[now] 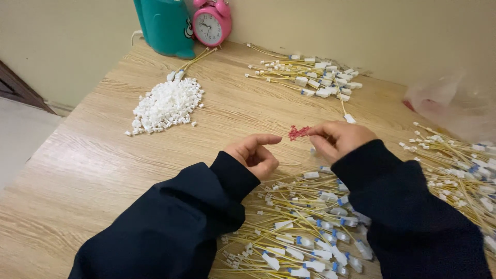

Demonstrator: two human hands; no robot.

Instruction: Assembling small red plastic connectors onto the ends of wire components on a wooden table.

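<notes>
From my remote view, the right hand pinches a small red bristly cluster above the wooden tabletop, just right of the loosely curled, empty left hand.

A wooden table bears white connectors and yellow wire bundles.

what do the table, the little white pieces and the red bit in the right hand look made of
Table: likely laminate with a printed pale wood grain and a soft sheen.
White pieces: small moulded plastic, matte and uniform in shape.
Red bit, pinched by the right hand: too small to tell, perhaps plastic or a rubbery band.
</notes>
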